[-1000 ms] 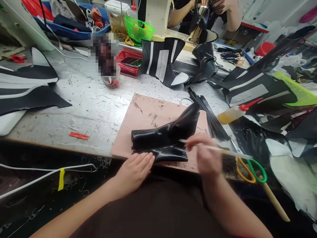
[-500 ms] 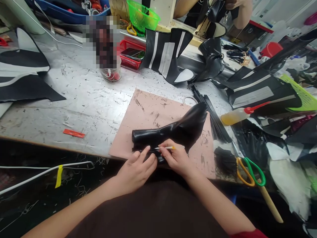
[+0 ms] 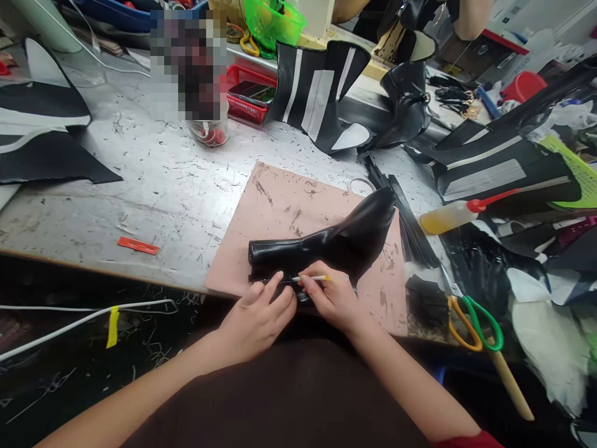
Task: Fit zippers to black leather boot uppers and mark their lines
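A glossy black leather boot upper (image 3: 340,239) lies on its side on a pinkish work mat (image 3: 261,199), its toe end to the upper right. My left hand (image 3: 259,317) grips the near edge of the leather, thumb and forefinger on top and the other fingers curled at the border. Between thumb and forefinger, my right hand (image 3: 331,302) pinches a slim white pen (image 3: 312,278) with a yellow part near its end. The pen's tip meets the dark strip along the upper's near side, beside my left fingertips. Fine detail at the tip is too small to tell.
On the right lie scissors (image 3: 476,323) with green and orange handles, a bottle of yellow liquid (image 3: 448,218) and black strips (image 3: 410,224). Further boot pieces (image 3: 321,93) stand behind, near a red basket (image 3: 247,109). An orange-red strip (image 3: 138,245) lies left. Another person's arm (image 3: 473,18) shows at the back.
The view has shifted slightly. Both hands keep almost the same place on the boot upper, with the pen still in my right hand. The other person's arms at the back have moved.
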The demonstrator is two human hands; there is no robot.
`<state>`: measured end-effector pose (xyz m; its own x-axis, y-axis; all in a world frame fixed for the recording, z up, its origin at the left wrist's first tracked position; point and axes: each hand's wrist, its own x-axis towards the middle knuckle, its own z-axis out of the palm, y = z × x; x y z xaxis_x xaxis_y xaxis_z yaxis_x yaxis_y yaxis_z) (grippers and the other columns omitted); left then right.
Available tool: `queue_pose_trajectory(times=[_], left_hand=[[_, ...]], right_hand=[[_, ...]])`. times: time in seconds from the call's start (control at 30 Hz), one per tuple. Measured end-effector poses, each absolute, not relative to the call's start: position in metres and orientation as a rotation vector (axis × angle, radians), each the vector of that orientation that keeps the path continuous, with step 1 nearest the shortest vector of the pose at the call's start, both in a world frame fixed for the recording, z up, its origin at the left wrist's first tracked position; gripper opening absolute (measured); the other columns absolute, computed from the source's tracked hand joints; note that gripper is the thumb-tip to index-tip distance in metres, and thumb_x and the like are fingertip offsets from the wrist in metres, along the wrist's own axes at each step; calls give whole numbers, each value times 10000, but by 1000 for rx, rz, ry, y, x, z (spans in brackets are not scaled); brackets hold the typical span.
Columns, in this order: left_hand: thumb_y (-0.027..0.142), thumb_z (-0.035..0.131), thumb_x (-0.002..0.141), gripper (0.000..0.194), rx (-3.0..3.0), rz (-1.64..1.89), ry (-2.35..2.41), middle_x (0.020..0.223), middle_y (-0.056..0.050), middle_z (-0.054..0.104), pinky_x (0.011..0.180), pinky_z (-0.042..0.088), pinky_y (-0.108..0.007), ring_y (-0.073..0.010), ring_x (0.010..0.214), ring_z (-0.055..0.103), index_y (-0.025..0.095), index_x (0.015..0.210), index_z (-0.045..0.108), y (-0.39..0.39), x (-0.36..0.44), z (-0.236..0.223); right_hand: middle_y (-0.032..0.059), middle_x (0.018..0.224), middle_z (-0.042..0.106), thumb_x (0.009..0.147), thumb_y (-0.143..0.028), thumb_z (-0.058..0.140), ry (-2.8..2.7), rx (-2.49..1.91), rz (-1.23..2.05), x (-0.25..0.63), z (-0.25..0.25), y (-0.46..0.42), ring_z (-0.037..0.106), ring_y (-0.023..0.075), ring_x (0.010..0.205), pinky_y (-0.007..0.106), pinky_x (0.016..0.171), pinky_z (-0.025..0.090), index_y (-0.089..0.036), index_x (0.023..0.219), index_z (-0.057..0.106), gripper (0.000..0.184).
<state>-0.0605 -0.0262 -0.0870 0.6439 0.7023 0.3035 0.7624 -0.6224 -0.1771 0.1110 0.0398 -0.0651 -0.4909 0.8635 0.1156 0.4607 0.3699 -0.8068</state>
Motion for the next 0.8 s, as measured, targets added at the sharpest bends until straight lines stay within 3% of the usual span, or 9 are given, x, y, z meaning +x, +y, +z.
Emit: queue_pose_trajectory(times=[0.8], left_hand=[[170,377,843,300,-2601,-300,-1215,1118,-19,582,869,298,-369,-269,1148,455,194,1066,577,-27,-61,-89]], right_hand=[[5,624,600,846,-263,445,-2028,-1207,1080,115,-62,39,573,118,542,222,527,457,-195,745,528,147]])
